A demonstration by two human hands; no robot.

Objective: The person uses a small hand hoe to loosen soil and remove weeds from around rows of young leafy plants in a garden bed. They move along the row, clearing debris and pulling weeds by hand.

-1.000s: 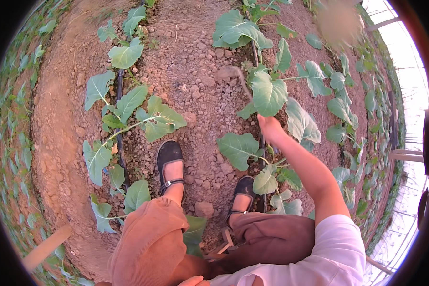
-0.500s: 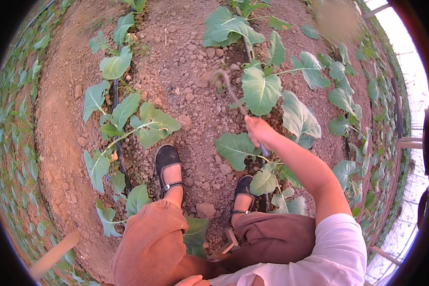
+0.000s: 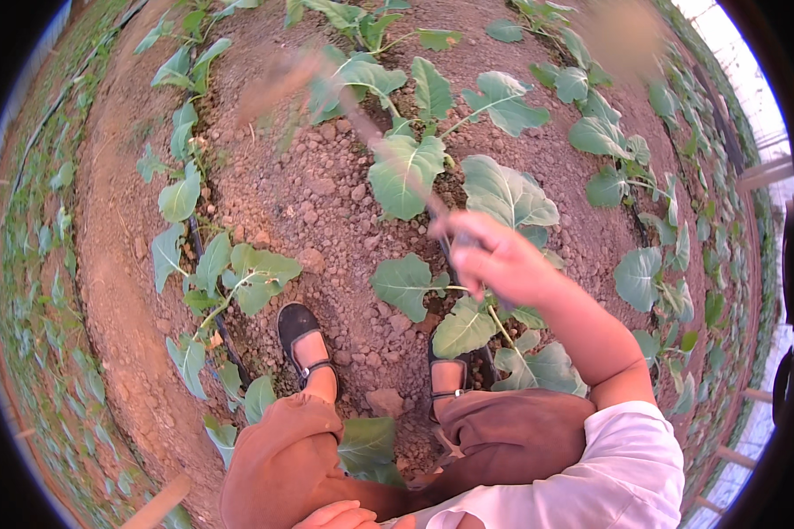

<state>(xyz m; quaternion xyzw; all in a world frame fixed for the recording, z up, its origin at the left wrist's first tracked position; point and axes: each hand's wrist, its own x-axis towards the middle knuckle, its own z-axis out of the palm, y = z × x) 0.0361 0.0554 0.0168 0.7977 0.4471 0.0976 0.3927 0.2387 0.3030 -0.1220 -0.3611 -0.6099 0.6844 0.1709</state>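
Observation:
My right hand (image 3: 496, 256) is closed around the handle of a hand hoe (image 3: 403, 167), in front of me and right of centre. The handle slants to the far left over a broad-leaved green plant (image 3: 408, 175). The tool's far end is smeared by motion, so its exact shape is unclear. Beneath my right hand and wrist, more leaves (image 3: 463, 328) of the same row spread out. At the lower edge my left hand (image 3: 337, 515) lies against my lap, only partly in view, its fingers laid flat and nothing seen in them.
Crumbly brown soil (image 3: 326, 212) with clods runs between the rows. Another leafy row (image 3: 216, 264) grows on the left beside a black drip hose (image 3: 223, 331). My black shoes (image 3: 302, 339) stand between the rows. More plants (image 3: 640, 278) grow at the right.
The hoe has swung up and toward the far left, and its head is now blurred. My right hand has turned and moved slightly. The whole view has shifted; my left hand stays at my lap.

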